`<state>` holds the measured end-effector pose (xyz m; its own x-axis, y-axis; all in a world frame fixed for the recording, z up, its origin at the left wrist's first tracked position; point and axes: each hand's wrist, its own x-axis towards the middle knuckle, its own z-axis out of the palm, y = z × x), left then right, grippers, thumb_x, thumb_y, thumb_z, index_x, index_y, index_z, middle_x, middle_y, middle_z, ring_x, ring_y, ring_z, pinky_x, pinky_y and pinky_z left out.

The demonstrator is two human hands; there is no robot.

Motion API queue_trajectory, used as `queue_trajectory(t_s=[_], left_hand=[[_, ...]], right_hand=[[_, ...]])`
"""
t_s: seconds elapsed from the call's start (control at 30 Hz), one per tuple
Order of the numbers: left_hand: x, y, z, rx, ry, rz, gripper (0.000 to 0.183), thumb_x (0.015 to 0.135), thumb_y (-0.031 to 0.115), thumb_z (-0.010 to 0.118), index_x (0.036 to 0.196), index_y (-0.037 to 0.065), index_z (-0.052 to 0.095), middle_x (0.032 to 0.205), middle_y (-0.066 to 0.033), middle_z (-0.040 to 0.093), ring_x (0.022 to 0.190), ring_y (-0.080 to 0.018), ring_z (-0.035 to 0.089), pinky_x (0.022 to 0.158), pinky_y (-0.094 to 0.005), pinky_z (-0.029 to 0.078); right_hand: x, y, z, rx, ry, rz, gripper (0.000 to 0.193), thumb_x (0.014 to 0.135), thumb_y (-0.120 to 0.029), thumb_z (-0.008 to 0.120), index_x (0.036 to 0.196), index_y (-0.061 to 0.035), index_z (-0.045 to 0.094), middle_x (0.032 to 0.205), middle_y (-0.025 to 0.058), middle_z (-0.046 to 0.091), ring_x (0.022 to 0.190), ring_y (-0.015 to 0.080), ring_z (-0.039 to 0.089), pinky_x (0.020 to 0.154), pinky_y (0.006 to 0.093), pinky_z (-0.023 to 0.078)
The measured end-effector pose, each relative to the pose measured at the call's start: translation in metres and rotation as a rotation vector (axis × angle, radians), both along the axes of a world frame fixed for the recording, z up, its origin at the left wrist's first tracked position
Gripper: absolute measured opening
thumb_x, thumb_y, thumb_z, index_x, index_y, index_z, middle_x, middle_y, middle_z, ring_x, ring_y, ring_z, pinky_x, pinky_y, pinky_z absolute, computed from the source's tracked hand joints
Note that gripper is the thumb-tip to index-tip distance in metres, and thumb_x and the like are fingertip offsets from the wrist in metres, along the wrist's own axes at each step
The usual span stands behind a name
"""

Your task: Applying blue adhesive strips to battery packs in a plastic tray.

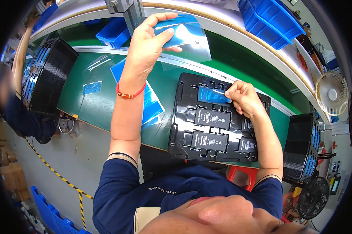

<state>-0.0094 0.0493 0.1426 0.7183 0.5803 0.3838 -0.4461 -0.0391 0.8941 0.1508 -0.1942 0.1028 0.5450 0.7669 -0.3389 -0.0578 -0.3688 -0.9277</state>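
Note:
Raised over the far side of the bench, my left hand (144, 45) is closed on a sheet of clear film with blue film on it (187, 33), pinched between thumb and fingers. My right hand (244, 99) pinches the right end of a blue film-covered flat battery (209, 94) in the top row of a black plastic tray (176, 117). Whether the fingers hold only the film or the battery too, I cannot tell. Nearer me in the tray lie black batteries with white print, such as the middle one (212, 118) and a lower one (209, 141). My right forearm partly covers the tray's right side.
Blue film sheets (152, 108) lie left of the tray on the green bench (76, 103). Stacks of black trays stand at the left (53, 76) and right (299, 150). Blue bins (113, 37) sit beyond. A fan (331, 93) is at right; another person (18, 113) is far left.

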Motion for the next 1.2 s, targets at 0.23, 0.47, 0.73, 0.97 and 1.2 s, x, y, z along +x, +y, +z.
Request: queue_trajectory(t_s=[0.23,0.47,0.73,0.97,1.2], left_hand=[[0.001,0.0,-0.001,-0.005,0.0,-0.024,0.034,0.088,0.001,0.057,0.122,0.002,0.053,0.113,-0.0122,0.059,0.093,-0.0188,0.064,0.064,-0.0296,0.06],[0.005,-0.007,0.002,0.013,0.044,-0.039,0.036,0.087,0.0,0.058,0.122,0.0,0.051,0.113,-0.0124,0.059,0.094,-0.02,0.064,0.063,-0.0296,0.06],[0.01,-0.026,0.002,0.095,0.13,-0.135,0.032,0.088,0.0,0.056,0.119,-0.001,0.053,0.116,-0.0086,0.055,0.092,-0.0138,0.06,0.065,-0.0275,0.059],[0.018,-0.072,-0.012,0.251,0.245,-0.364,0.034,0.091,0.003,0.055,0.124,0.002,0.052,0.116,-0.0069,0.057,0.096,-0.0127,0.06,0.07,-0.0251,0.056],[0.023,-0.089,-0.019,0.375,0.233,-0.376,0.044,0.088,-0.001,0.058,0.131,0.002,0.049,0.121,-0.0091,0.054,0.1,-0.0103,0.057,0.08,-0.024,0.05]], right_hand=[[-0.003,0.002,0.002,-0.028,-0.061,0.003,0.013,0.081,-0.001,0.065,0.073,-0.0001,0.055,0.057,0.005,0.054,0.032,0.0065,0.04,0.028,0.022,0.028],[-0.005,0.002,0.001,-0.091,-0.192,-0.002,0.011,0.08,-0.001,0.064,0.075,0.0014,0.055,0.054,0.0042,0.053,0.033,0.0073,0.042,0.028,0.0234,0.029],[-0.015,-0.005,-0.003,-0.042,-0.975,-0.016,0.037,0.071,-0.005,0.073,0.102,0.0021,0.053,0.053,0.0097,0.055,0.05,0.0208,0.057,0.054,0.0335,0.047],[-0.026,-0.018,0.018,0.495,-1.072,-0.076,0.053,0.074,-0.01,0.075,0.121,-0.0008,0.051,0.104,0.0177,0.058,0.087,0.0248,0.06,0.064,0.0322,0.051],[-0.019,-0.021,0.019,0.539,-1.12,-0.04,0.02,0.074,0.0,0.071,0.092,0.0005,0.065,0.079,0.0119,0.063,0.07,0.0247,0.061,0.064,0.0315,0.049]])
